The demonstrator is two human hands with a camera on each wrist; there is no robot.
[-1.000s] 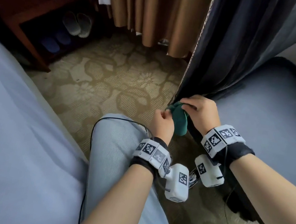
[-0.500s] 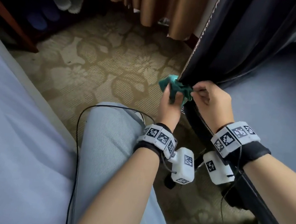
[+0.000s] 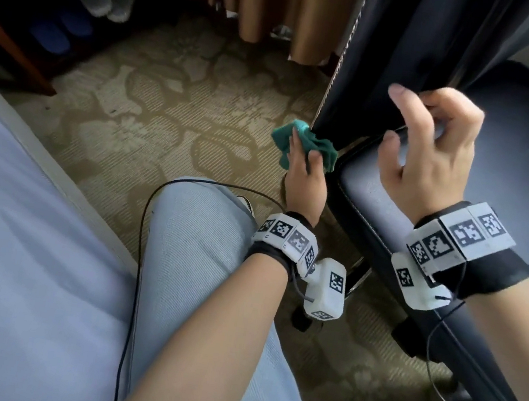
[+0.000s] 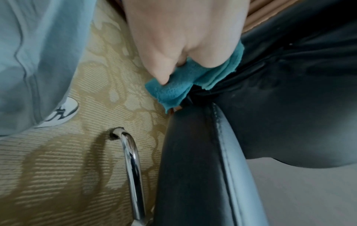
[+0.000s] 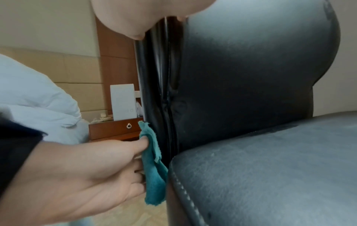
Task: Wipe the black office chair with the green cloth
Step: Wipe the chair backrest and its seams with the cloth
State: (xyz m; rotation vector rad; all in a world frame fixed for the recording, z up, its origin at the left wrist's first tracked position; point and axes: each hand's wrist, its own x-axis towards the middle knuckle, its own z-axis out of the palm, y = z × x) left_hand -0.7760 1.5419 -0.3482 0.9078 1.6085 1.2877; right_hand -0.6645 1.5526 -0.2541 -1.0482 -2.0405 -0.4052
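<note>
One green cloth (image 3: 294,142) bunched in left hand (image 3: 305,175) grip against black office chair (image 3: 378,197).

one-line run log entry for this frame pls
left hand: holds green cloth against backrest side edge of black office chair | right hand: fingers loosely curled, no grip | phase: wiping

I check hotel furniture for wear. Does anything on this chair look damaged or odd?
Nothing is clearly broken. The chair shows creased, puckered covering along the seam low on its backrest edge, just above the cloth held by the left hand. The seat stitching looks intact.
</note>
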